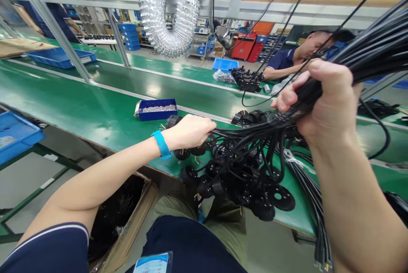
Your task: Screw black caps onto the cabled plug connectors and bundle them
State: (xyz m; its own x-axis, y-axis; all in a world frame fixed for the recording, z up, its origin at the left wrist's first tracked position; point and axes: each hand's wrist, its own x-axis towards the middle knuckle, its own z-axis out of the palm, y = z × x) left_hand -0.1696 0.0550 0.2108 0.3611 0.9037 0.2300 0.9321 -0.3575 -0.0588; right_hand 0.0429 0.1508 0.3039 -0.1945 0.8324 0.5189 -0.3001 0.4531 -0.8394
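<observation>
My right hand (331, 94) is wrapped round a thick bundle of black cables (372, 48), raised above the bench at the right. From that fist the cables run down and left, many ending in round black plastic housings (223, 184) piled at the bench's front edge. My left hand (194, 130), with a blue band at the wrist, is closed on some of the black cables at the left of the pile. Its fingertips are partly hidden. A second cable bundle (306, 192) with bare wire ends hangs over the edge below my right hand.
On the green bench (111, 111) stands a blue bin (157, 115) of small metal parts. Overhead hangs a silver duct (174, 39). A co-worker (296, 52) sits across, near black parts (247, 80). A cardboard box (140, 222) is below left, beside a blue tray (19, 137).
</observation>
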